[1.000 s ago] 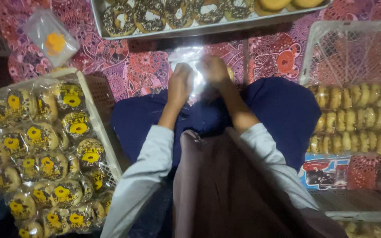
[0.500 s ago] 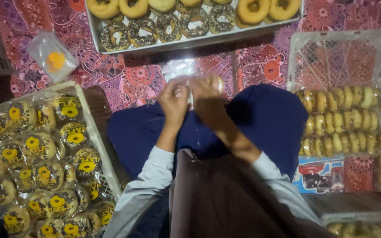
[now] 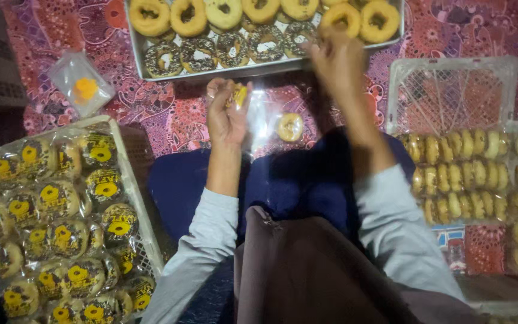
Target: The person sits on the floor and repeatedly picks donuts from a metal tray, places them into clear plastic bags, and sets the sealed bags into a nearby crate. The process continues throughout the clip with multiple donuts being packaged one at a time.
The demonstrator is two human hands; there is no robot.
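Since half a second back the hands are splitting apart: left hand [image 3: 226, 114] is pinching the clear bag [image 3: 259, 120], doughnut [image 3: 289, 126] hanging just right of that grip, while right hand [image 3: 337, 60], blurry, probably empty, is lifting toward the tray [image 3: 151, 75].

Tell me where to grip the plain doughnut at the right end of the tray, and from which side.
Pinch the plain doughnut across its ring, one finger in the hole and the thumb on the outer edge, coming from above. It lies flat in the tray with its hole facing up and neighbours close beside it. The right hand is already near it.
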